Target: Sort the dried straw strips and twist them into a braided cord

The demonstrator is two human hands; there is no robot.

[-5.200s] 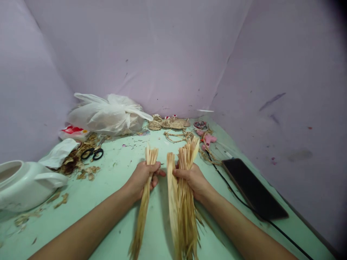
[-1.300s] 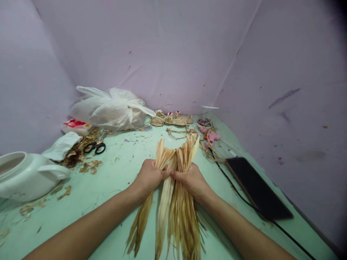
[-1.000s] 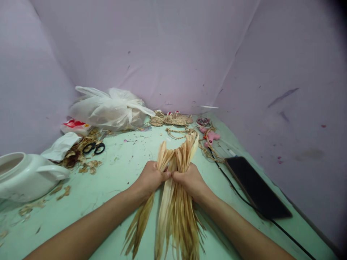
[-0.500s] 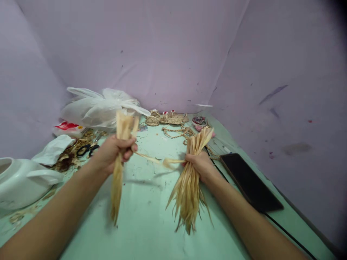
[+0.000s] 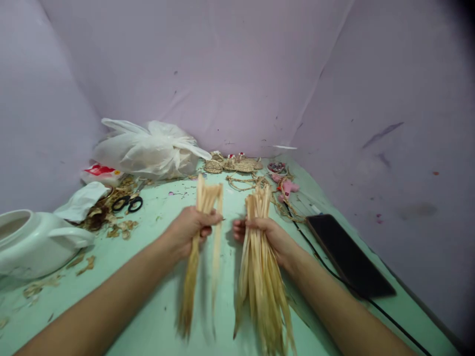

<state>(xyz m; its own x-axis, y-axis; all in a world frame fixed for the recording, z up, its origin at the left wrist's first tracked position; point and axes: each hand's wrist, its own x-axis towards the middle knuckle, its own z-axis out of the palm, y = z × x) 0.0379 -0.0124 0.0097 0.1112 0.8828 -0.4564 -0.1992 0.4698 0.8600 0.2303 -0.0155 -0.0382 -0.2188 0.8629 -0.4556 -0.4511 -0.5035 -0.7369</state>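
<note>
My left hand (image 5: 195,227) is closed around a thin bunch of dried corn husk strips (image 5: 191,277), whose tips hang toward the table. One loose strip (image 5: 217,257) dangles from its fingertips, apart from that bunch. To the right, my right hand (image 5: 265,231) grips a thicker bundle of dried husk strips (image 5: 260,277) around its upper part. Pale cut ends stick up above the fist, while the long tips fan out below. A small gap separates the two hands.
At left are a white teapot (image 5: 40,247), black-handled scissors (image 5: 128,202), husk scraps (image 5: 122,228) and a white plastic bag (image 5: 148,151). Woven pieces (image 5: 237,164) and braided cord (image 5: 241,184) lie at the back. A phone (image 5: 349,254) and black cable (image 5: 319,257) are on the right.
The hands have come closer together. The strip that stretched between them now hangs from my left hand, free of the right-hand bundle. The view has shifted slightly.
</note>
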